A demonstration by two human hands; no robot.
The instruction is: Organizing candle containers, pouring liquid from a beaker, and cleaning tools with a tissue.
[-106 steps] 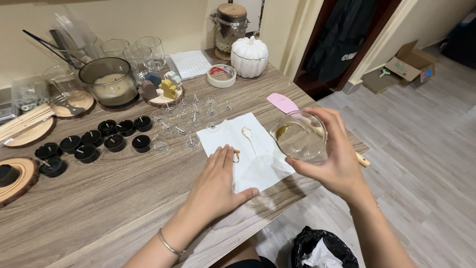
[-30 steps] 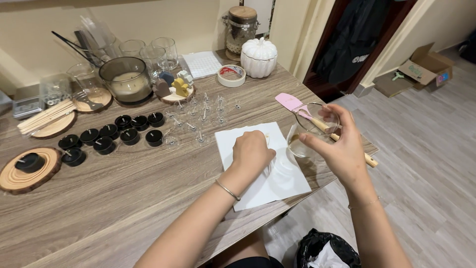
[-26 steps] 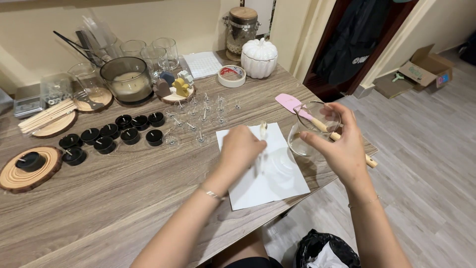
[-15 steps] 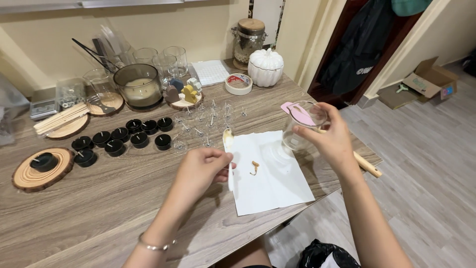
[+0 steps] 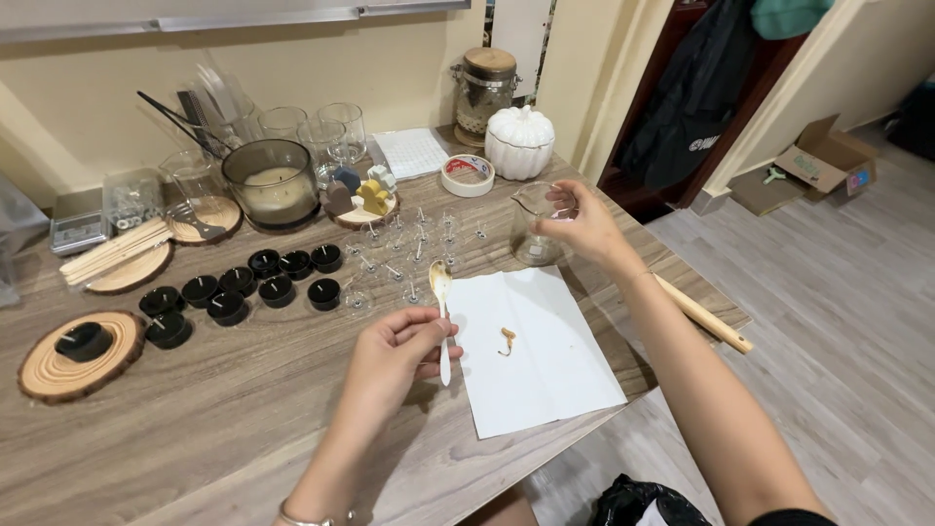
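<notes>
My left hand (image 5: 399, 356) holds a small white spoon (image 5: 442, 312) by its handle, bowl pointing away, just left of a white paper sheet (image 5: 545, 370). The sheet lies on the wooden table (image 5: 195, 429) and bears a small brown smear (image 5: 506, 339). My right hand (image 5: 584, 224) grips the rim of a clear glass beaker (image 5: 531, 226) that stands on the table beyond the sheet. A wooden handle (image 5: 703, 314) sticks out from under my right forearm near the table's right edge.
Several black tealight cups (image 5: 243, 284) and small clear holders with wicks (image 5: 409, 248) sit mid-table. Behind are a dark glass bowl of wax (image 5: 271, 183), a tape roll (image 5: 467, 175), a white pumpkin jar (image 5: 519, 141), wooden discs (image 5: 68, 356) and glassware.
My right hand has lowered the beaker from the air onto the table. My left hand picked the spoon off the paper and drew it back left. The pink spatula is out of sight.
</notes>
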